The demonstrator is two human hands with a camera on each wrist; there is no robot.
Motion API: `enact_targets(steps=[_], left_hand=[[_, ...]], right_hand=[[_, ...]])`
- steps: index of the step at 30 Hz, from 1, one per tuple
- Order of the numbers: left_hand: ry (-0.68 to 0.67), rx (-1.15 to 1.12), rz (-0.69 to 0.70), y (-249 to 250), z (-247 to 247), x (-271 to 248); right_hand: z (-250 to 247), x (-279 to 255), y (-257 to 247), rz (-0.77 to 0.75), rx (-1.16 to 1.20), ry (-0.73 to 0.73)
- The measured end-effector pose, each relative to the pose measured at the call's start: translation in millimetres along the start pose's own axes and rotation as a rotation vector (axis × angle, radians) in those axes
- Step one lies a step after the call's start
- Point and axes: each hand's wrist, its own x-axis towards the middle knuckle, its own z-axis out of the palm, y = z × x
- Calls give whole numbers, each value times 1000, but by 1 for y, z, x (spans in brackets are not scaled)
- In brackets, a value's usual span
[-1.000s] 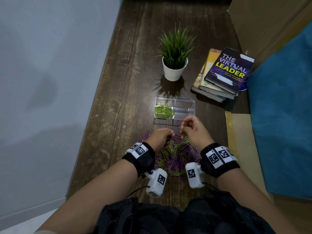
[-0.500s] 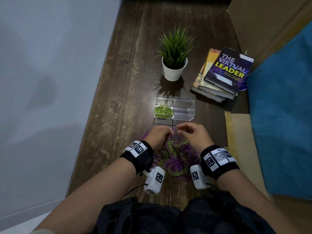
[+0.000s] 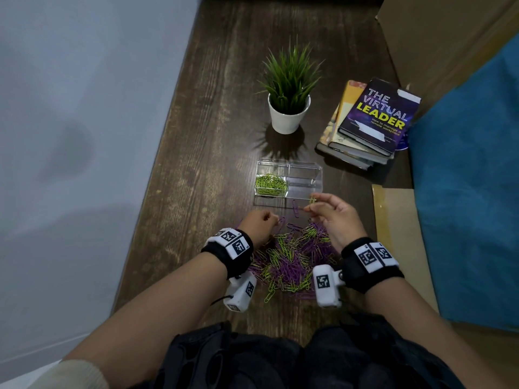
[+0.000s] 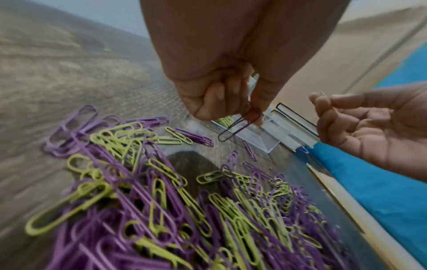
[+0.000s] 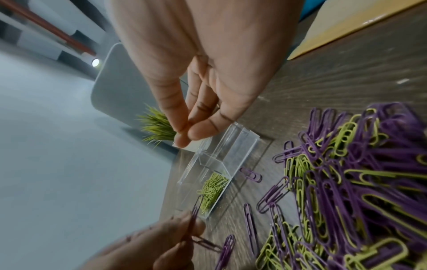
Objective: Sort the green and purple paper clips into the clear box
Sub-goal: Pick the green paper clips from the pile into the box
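A mixed pile of green and purple paper clips (image 3: 292, 254) (image 4: 161, 201) (image 5: 346, 182) lies on the dark wooden table between my wrists. Just beyond it stands the clear box (image 3: 317, 178) (image 4: 261, 137) (image 5: 219, 155). Its left compartment holds green clips (image 3: 271, 185); its right compartment looks empty. My left hand (image 3: 261, 223) (image 4: 231, 109) pinches a purple clip (image 4: 240, 124) above the pile's far left edge. My right hand (image 3: 328, 211) (image 5: 184, 135) pinches a green clip (image 3: 312, 200) just in front of the box's right half. A lone purple clip (image 3: 295, 207) lies by the box front.
A potted plant (image 3: 289, 108) stands behind the box, with a stack of books (image 3: 373, 122) to its right. Flat cardboard (image 3: 398, 234) and a blue cloth (image 3: 463, 192) border the table on the right. A wall runs along the left edge.
My hands, which met over the pile's far edge a second ago, have drawn apart. The right hand has shifted right towards the box front with the green clip.
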Motion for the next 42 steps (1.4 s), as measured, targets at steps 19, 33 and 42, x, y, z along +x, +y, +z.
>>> enact_targets(steps=[19,33,42], left_hand=[[294,291,-103,-62,-31,-13],[117,615,20,-50,-18,5],[205,214,-34,-49,-30,2]], right_hand=[[54,12,64,-307,-1261,-359],[52,19,79,-298,-1382,-376],[50,32,52,29,-690,-142]])
